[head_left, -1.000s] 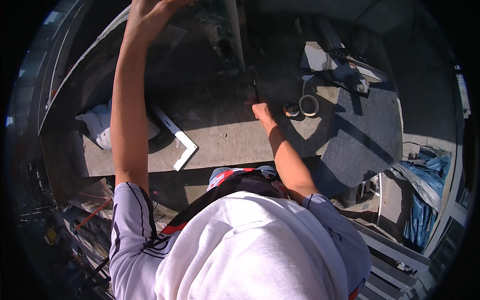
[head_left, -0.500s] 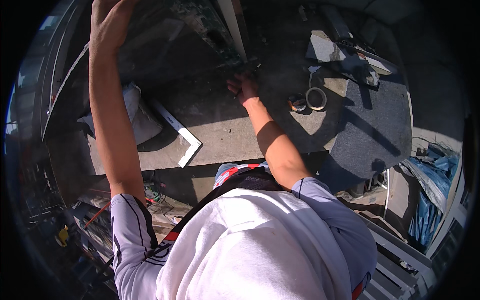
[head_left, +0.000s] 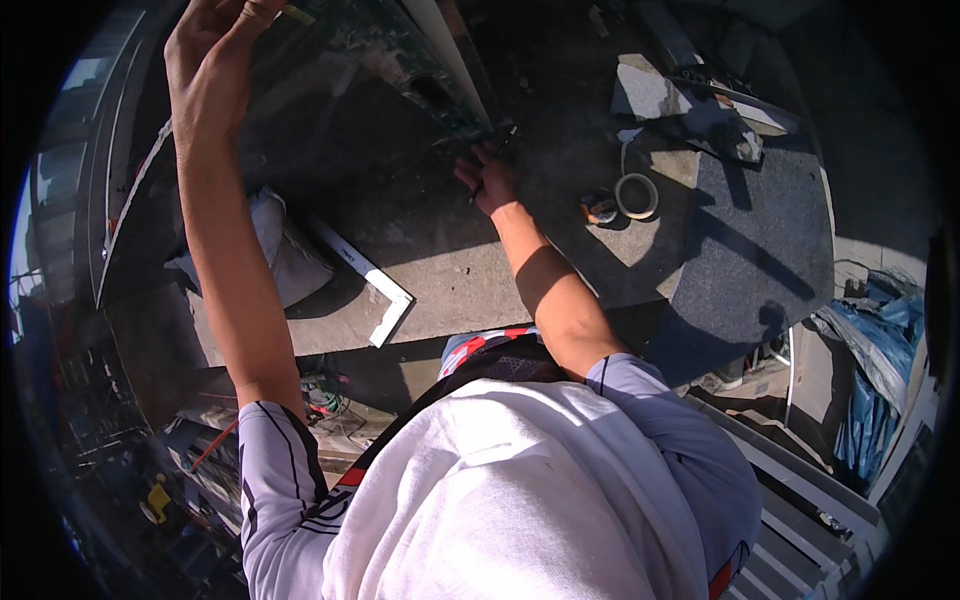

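Observation:
My left hand (head_left: 212,62) is raised at the top left, fingers curled round something I cannot make out, beside a dark slanting piece with mottled green patches (head_left: 420,75) and a pale strip along its side. My right hand (head_left: 485,180) is near that piece's lower end, fingers loosely curled round a thin dark tool. A white L-shaped square (head_left: 380,285) lies on the grey work surface (head_left: 450,285). To the right of my right hand are a roll of tape (head_left: 622,196) and a small black-and-orange object (head_left: 598,207).
A grey speckled slab (head_left: 740,250) covers the right of the surface, with stone offcuts (head_left: 650,92) and strips behind it. A pale sack (head_left: 300,260) lies at left. Crumpled blue sheeting (head_left: 875,370) is at far right, slats (head_left: 790,510) below, clutter and cables at lower left.
My left hand has moved left. My right hand has moved left and up, closer to the green-patched piece's lower end. The whole view has shifted slightly.

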`<action>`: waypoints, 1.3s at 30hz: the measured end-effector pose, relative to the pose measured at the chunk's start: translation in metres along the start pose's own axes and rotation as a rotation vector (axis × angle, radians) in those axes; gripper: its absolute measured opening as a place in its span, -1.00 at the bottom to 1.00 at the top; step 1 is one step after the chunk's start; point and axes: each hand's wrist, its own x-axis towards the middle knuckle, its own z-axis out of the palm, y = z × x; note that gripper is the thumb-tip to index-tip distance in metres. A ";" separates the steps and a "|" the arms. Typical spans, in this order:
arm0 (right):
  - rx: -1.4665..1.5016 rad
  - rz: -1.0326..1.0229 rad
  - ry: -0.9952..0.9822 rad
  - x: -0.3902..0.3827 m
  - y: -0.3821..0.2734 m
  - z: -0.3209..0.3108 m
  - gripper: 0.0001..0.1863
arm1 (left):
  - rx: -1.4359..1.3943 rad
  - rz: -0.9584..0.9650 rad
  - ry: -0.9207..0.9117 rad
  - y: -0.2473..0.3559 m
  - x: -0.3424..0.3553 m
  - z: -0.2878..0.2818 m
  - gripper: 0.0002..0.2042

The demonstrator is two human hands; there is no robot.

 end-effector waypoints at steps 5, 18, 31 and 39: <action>0.016 0.001 -0.007 0.004 0.005 -0.001 -0.51 | 0.039 0.031 -0.036 -0.004 0.004 -0.006 -0.40; 0.092 -0.010 -0.037 0.009 0.000 -0.002 -0.57 | 0.028 0.009 -0.060 -0.007 0.008 -0.011 -0.33; 0.102 -0.025 0.001 0.001 -0.011 0.004 -0.61 | -0.018 0.041 -0.061 -0.008 0.006 -0.004 -0.50; 0.057 0.052 -0.056 0.012 -0.018 -0.017 -0.50 | -0.042 0.024 -0.178 -0.016 0.019 -0.013 -0.65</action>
